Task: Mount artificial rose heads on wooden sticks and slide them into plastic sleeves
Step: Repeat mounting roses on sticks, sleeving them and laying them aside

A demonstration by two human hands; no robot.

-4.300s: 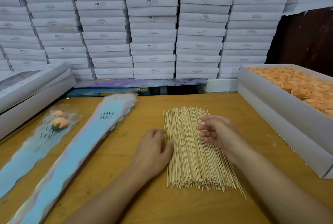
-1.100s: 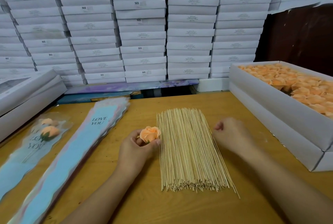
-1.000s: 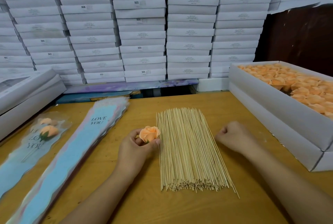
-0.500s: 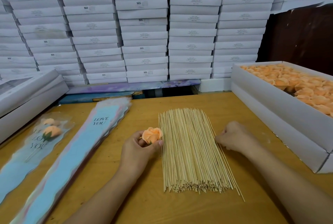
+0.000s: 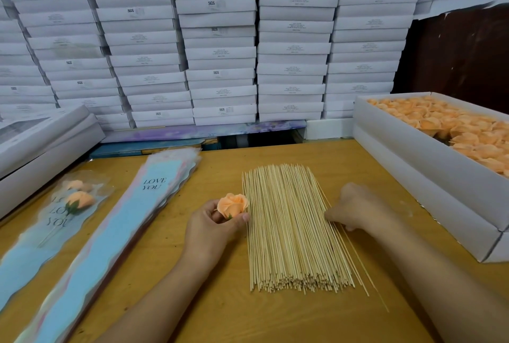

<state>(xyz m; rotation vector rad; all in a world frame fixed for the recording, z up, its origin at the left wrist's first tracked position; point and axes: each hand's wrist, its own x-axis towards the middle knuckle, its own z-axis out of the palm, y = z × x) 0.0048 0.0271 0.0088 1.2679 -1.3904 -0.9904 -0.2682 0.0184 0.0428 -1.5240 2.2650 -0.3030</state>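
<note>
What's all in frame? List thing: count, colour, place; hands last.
table: one, yellow-brown wood, under everything
sticks: one loose pile, too many to count, pale wood, table centre
rose head: one, peach, held in left hand beside the sticks
rose box: one, white, open, table right, full of peach rose heads
sleeves: one stack, blue, printed LOVE YOU, left of centre
sleeved roses: at least two, peach in clear-blue sleeves, far left
flat boxes: many, white, stacked along the back; more at left edge
left hand: pinches the rose head
right hand: fingers curled at the pile's right edge; grip on a stick unclear
</note>
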